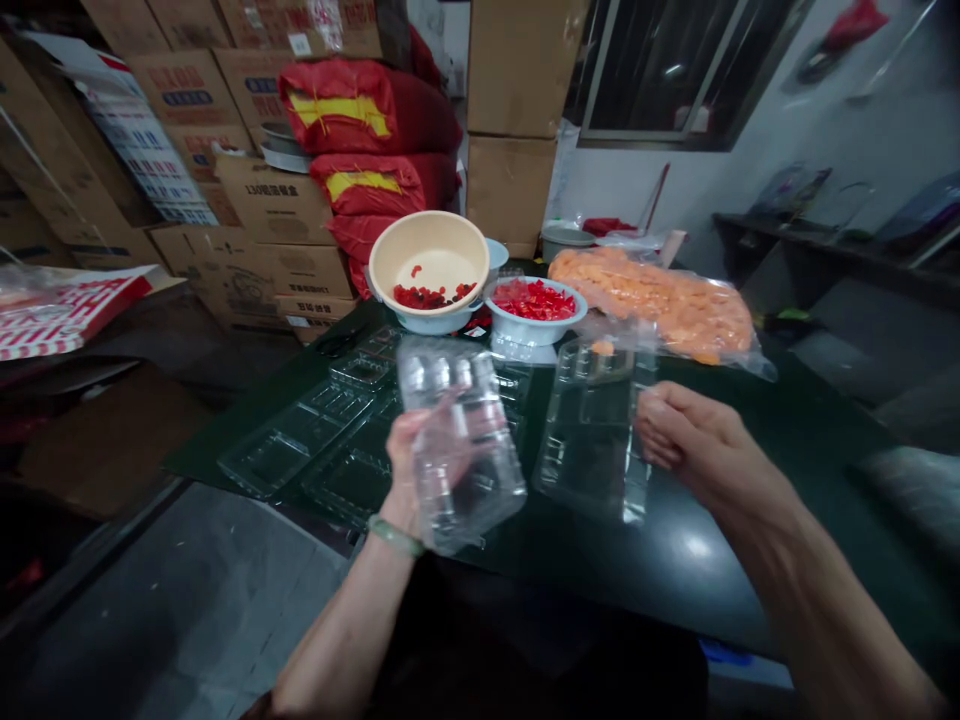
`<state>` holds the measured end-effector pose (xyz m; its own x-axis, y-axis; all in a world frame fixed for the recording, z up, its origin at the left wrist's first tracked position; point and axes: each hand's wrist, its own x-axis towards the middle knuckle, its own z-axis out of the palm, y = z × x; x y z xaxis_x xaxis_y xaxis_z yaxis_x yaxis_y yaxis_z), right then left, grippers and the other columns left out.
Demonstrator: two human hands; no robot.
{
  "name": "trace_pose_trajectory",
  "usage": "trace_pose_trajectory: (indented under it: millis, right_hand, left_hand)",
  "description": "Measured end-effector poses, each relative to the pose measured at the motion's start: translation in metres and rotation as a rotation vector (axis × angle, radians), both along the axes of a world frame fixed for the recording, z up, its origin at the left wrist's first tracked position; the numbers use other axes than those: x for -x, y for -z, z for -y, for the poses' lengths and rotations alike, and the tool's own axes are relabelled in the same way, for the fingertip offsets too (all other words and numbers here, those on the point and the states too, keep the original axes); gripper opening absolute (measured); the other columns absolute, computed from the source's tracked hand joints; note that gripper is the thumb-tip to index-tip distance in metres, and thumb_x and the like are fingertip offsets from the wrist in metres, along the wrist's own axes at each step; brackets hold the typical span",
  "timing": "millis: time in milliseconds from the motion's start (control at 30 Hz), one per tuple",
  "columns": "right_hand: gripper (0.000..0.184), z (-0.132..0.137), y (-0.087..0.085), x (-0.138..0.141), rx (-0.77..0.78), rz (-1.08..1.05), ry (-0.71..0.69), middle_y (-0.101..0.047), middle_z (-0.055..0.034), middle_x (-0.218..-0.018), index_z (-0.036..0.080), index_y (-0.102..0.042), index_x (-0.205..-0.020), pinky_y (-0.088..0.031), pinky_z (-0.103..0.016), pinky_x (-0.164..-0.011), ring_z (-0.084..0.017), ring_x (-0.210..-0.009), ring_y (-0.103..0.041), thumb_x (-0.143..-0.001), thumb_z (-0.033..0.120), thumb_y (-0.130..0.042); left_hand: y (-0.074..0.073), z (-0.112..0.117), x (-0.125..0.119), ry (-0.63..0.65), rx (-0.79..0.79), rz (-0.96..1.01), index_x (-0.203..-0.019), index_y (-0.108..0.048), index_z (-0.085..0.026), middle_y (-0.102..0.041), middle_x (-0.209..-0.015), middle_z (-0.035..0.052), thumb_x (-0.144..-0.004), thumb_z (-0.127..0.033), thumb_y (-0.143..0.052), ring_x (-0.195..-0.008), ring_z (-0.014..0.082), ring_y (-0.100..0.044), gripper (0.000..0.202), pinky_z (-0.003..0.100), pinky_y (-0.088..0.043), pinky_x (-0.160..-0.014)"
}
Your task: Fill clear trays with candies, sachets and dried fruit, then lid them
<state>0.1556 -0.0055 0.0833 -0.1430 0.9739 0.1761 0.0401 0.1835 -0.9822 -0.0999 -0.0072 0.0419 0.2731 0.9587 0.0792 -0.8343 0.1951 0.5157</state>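
My left hand [409, 465], with a pale green bangle on its wrist, grips a stack of clear plastic trays [472, 460], some of its fingers showing through them. To the right, my right hand [686, 425] is closed on the edge of a single clear plastic tray [592, 425] with moulded compartments. Both are held up over the dark green table [720, 540]. Several more clear trays [300, 430] lie in rows on the table at the left. Motion blurs the held trays, so how many the left hand has cannot be told.
Behind the trays stand a cream basin [427, 245] with red and dark pieces and a light blue basin [536, 325] of red packets. A large clear bag of orange pieces [652, 300] lies at the back right. Cardboard boxes [300, 210] and red sacks [375, 120] are stacked behind.
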Motion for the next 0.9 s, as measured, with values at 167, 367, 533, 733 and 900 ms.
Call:
trace_pose_trajectory:
  millis: [167,367,533,733,900]
  right_hand:
    - [0.027,-0.096,0.076,-0.050,0.454,-0.055,0.079,-0.031,0.0082,-0.046,0.018,-0.039,-0.059,-0.018,-0.016,-0.037,-0.002,-0.038,-0.023,-0.075,0.025,-0.060]
    - [0.024,-0.173,0.106,-0.055,0.615,0.083,0.188,-0.037,0.0071,-0.048,0.014,-0.045,-0.064,-0.023,-0.015,-0.034,-0.002,-0.036,-0.028,-0.088,0.016,-0.047]
    - [0.025,-0.196,0.102,-0.049,0.641,0.140,0.226,-0.059,-0.0026,-0.088,0.012,-0.056,-0.101,-0.049,-0.024,-0.058,-0.009,-0.067,-0.056,-0.089,0.033,-0.053]
    - [0.030,-0.184,0.089,-0.065,0.484,0.029,0.148,-0.030,0.0079,-0.047,0.017,-0.037,-0.058,-0.021,-0.018,-0.038,-0.003,-0.039,-0.023,-0.086,0.017,-0.048]
    - [0.030,-0.177,0.093,-0.062,0.389,-0.005,0.159,-0.028,0.0083,-0.048,0.018,-0.034,-0.059,-0.022,-0.018,-0.040,-0.003,-0.040,-0.023,-0.087,0.016,-0.044]
  left_hand:
    - [0.000,0.011,0.042,-0.048,-0.075,0.043,-0.119,-0.052,-0.016,-0.064,-0.103,0.0142,-0.062,-0.046,-0.057,-0.106,0.0354,-0.056,0.065,0.054,-0.037,-0.096]
    - [0.009,0.015,0.035,0.028,-0.054,0.061,-0.125,-0.047,-0.018,-0.062,-0.110,0.0145,-0.060,-0.048,-0.058,-0.114,0.0386,-0.050,0.072,0.057,-0.033,-0.097]
    - [0.016,0.015,0.020,0.113,-0.048,0.005,-0.129,-0.042,-0.014,-0.060,-0.111,0.0182,-0.061,-0.047,-0.059,-0.114,0.0391,-0.050,0.078,0.057,-0.031,-0.098]
    - [0.020,0.021,0.010,0.135,-0.052,-0.029,-0.130,-0.042,-0.012,-0.058,-0.117,0.0211,-0.059,-0.046,-0.061,-0.113,0.0399,-0.051,0.081,0.053,-0.035,-0.096]
    - [0.025,0.020,0.010,0.121,-0.033,-0.025,-0.126,-0.046,-0.013,-0.059,-0.116,0.0206,-0.057,-0.050,-0.060,-0.112,0.0409,-0.051,0.080,0.055,-0.034,-0.095]
